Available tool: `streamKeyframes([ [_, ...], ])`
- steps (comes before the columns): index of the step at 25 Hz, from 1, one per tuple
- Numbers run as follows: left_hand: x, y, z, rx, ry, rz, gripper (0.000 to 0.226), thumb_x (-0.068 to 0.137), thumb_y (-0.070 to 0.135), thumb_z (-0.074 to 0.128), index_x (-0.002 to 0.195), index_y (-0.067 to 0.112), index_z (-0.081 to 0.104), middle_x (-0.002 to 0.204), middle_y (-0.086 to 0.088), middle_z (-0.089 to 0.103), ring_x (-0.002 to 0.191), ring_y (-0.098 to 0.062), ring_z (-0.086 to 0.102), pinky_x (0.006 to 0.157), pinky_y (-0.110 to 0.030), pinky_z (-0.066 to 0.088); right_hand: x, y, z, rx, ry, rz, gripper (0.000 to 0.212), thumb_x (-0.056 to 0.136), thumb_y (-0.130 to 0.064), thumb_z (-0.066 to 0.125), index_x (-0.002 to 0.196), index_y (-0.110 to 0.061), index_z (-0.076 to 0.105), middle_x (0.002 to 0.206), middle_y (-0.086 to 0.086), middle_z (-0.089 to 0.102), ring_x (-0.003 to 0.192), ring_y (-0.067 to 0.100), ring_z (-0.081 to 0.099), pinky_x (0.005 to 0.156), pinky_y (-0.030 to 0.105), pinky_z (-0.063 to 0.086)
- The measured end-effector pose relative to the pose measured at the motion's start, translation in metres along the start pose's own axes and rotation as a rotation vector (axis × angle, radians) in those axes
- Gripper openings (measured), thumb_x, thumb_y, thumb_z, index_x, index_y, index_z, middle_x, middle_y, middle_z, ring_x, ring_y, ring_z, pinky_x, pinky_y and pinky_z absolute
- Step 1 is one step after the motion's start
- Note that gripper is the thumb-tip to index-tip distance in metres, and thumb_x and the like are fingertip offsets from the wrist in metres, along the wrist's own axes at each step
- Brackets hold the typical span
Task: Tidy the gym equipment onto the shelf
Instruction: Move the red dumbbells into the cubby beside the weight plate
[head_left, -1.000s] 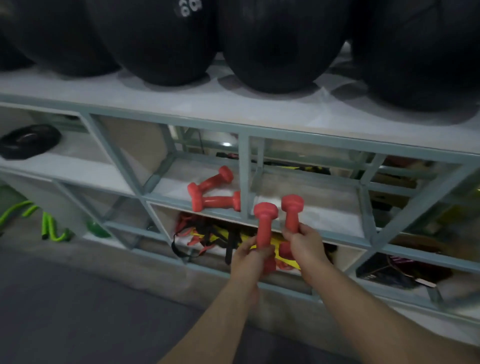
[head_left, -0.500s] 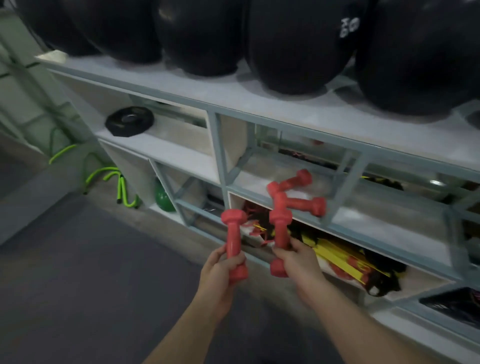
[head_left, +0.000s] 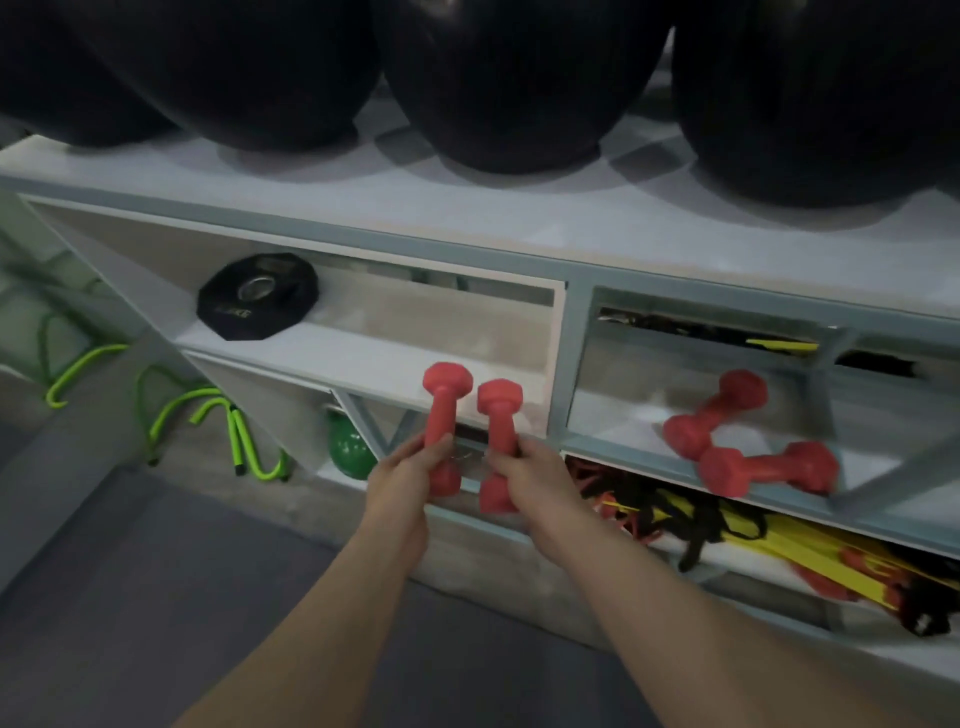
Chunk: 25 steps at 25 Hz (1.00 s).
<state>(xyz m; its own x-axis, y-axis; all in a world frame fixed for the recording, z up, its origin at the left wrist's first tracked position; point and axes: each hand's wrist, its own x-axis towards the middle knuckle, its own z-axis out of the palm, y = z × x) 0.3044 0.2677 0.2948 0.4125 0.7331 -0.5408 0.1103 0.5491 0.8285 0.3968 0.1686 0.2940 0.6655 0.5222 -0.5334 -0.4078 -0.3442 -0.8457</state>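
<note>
left hand (head_left: 410, 467) grips dumbbell (head_left: 444, 415) upright | right hand (head_left: 530, 475) grips second dumbbell (head_left: 498, 441) upright | shelf (head_left: 363, 358) bay just above, frame centre

Light: dim, flat indoor light, nothing brightly lit.
Shadows: soft dark pools under the black balls (head_left: 509, 78) on the shelf top (head_left: 467, 218), so the light falls from above.
Glare: small glint on the weight plate (head_left: 258, 296) hub.
Blur: smear across the whole frame; the red dumbbells on the shelf (head_left: 748, 441) are soft-edged.
Distortion: wide-angle bend, shelf lines slanting at both sides.
Colour: muted, grey-green cast.
</note>
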Motion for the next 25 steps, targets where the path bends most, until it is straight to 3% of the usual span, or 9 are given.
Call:
streamKeyframes([
  [2,0.025,0.020,-0.001,0.035,0.002,0.014,0.033,0.087,0.006,0.075,0.119,0.000,0.072,0.080,-0.005,0.072,0.067,-0.016,0.062,0.067,-0.028,0.049,0.024,-0.018,0.026,0.015,0.034,0.005,0.015,0.099,-0.014,0.057,0.111,-0.016,0.065,0.097,0.005,0.070,0.084,0.018,0.065,0.079,0.038,0.053],
  [4,0.049,0.032,0.003,0.118,-0.026,0.022,0.036,0.087,0.006,0.074,0.123,0.003,0.072,0.088,-0.007,0.073,0.073,-0.017,0.065,0.065,-0.026,0.051,0.050,-0.032,0.042,0.051,0.096,0.004,0.012,0.100,-0.014,0.055,0.108,-0.016,0.063,0.086,0.000,0.065,0.075,0.015,0.061,0.070,0.034,0.052],
  [7,0.074,0.049,0.011,0.219,-0.060,0.040,0.033,0.091,0.004,0.071,0.123,-0.001,0.070,0.091,-0.012,0.071,0.075,-0.020,0.065,0.049,-0.020,0.053,0.079,-0.050,0.051,0.004,0.207,0.000,0.007,0.100,-0.016,0.054,0.104,-0.018,0.059,0.081,-0.002,0.060,0.069,0.012,0.057,0.057,0.027,0.043],
  [9,0.093,0.052,0.019,0.281,-0.054,0.042,0.027,0.093,0.004,0.068,0.119,-0.003,0.070,0.081,-0.010,0.067,0.069,-0.019,0.062,0.046,-0.019,0.052,0.102,-0.049,0.053,-0.021,0.276,0.030,0.010,0.099,-0.018,0.054,0.106,-0.018,0.060,0.088,0.002,0.064,0.076,0.017,0.062,0.064,0.031,0.048],
  [13,0.122,0.062,0.038,0.401,-0.080,0.075,0.029,0.093,0.005,0.069,0.121,-0.002,0.070,0.074,-0.007,0.067,0.066,-0.019,0.062,0.063,-0.028,0.054,0.139,-0.043,0.053,-0.138,0.401,0.097,0.023,0.089,-0.028,0.056,0.110,-0.019,0.061,0.103,0.013,0.072,0.093,0.033,0.070,0.085,0.048,0.059],
  [17,0.145,0.070,0.063,0.441,-0.127,0.110,0.028,0.095,0.004,0.066,0.122,0.001,0.068,0.071,-0.004,0.065,0.059,-0.015,0.060,0.046,-0.017,0.051,0.155,-0.053,0.054,-0.114,0.466,0.097,0.026,0.091,-0.024,0.059,0.116,-0.018,0.061,0.109,0.010,0.072,0.099,0.032,0.069,0.092,0.048,0.057],
  [20,0.153,0.062,0.077,0.456,-0.143,0.073,0.029,0.096,0.007,0.066,0.124,-0.001,0.068,0.078,-0.005,0.069,0.069,-0.023,0.067,0.067,-0.032,0.059,0.158,-0.056,0.055,-0.173,0.467,0.060,0.026,0.095,-0.035,0.057,0.117,-0.022,0.062,0.109,0.007,0.072,0.101,0.031,0.068,0.095,0.045,0.054],
  [22,0.155,0.058,0.083,0.493,-0.128,0.074,0.027,0.096,0.012,0.064,0.121,0.002,0.071,0.081,-0.005,0.070,0.080,-0.029,0.069,0.078,-0.037,0.059,0.157,-0.054,0.057,-0.223,0.474,0.036,0.038,0.094,-0.053,0.052,0.118,-0.024,0.063,0.111,0.007,0.072,0.104,0.033,0.066,0.097,0.044,0.052],
  [25,0.153,0.060,0.087,0.569,-0.110,0.080,0.022,0.085,0.025,0.067,0.102,0.014,0.076,0.088,-0.010,0.074,0.091,-0.036,0.071,0.092,-0.045,0.058,0.160,-0.054,0.057,-0.285,0.504,0.017,0.053,0.095,-0.066,0.043,0.121,-0.023,0.061,0.115,0.009,0.068,0.110,0.034,0.062,0.101,0.044,0.048],
])
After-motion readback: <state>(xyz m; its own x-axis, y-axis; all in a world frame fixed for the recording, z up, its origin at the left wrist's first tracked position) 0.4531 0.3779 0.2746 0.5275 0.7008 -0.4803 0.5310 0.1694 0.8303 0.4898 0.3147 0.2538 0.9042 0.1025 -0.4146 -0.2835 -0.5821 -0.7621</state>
